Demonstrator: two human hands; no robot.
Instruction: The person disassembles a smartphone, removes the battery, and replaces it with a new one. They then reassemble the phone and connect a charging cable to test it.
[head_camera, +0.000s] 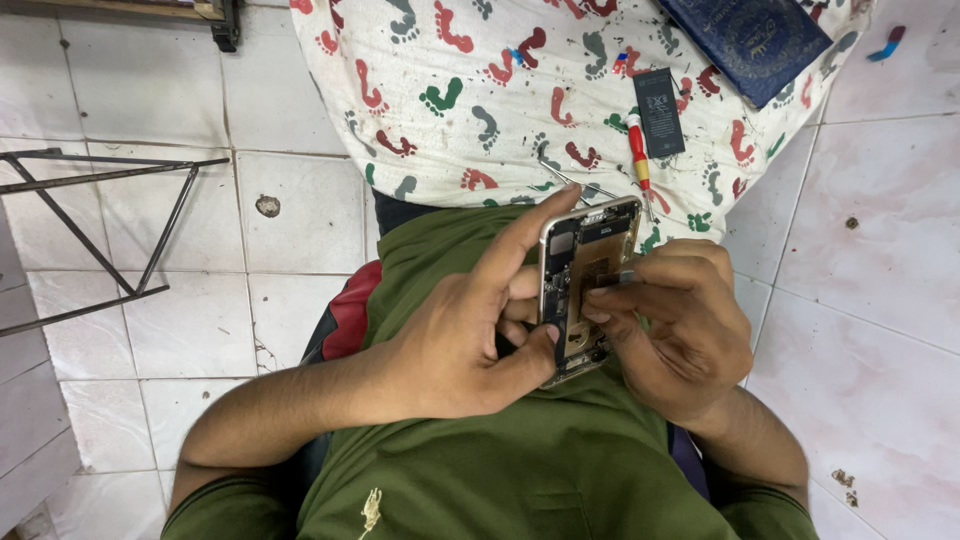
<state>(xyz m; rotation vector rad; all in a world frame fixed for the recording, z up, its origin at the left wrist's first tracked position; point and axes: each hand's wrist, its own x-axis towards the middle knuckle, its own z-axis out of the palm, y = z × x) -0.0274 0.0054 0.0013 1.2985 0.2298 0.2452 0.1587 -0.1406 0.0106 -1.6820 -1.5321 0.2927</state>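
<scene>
My left hand (470, 330) grips an opened smartphone (578, 262) with its back removed and its gold frame and inner parts showing. The index finger stretches up along the phone's left edge and the thumb presses on its lower left. My right hand (675, 315) is at the phone's right side, with its fingertips pinched on a small part inside the phone body. Both hands are held above my lap, over my green shirt (520, 470).
A white cloth with coloured footprints (480, 90) lies ahead on the tiled floor. On it rest a black phone battery (659, 112), a red-handled screwdriver (638, 150), metal tweezers (570, 182) and a dark blue booklet (750, 40). A metal frame (90, 240) stands at left.
</scene>
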